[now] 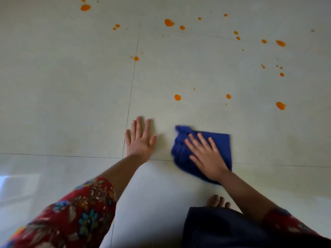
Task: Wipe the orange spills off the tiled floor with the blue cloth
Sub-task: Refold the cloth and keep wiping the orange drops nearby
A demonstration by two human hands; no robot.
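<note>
At left we see the left hand [139, 140] spread flat on the floor [71, 104], fingers straight, holding nothing. Right of it the cloth [222, 144] lies folded under the right hand [206, 154], whose straight fingers press it; its long axis seems to run near to far, bunched corner pointing far-left, though blur softens its edges. Spills [177, 97] dot the tiles beyond, apart from it; bare toes [218, 201] sit nearer us.
</note>
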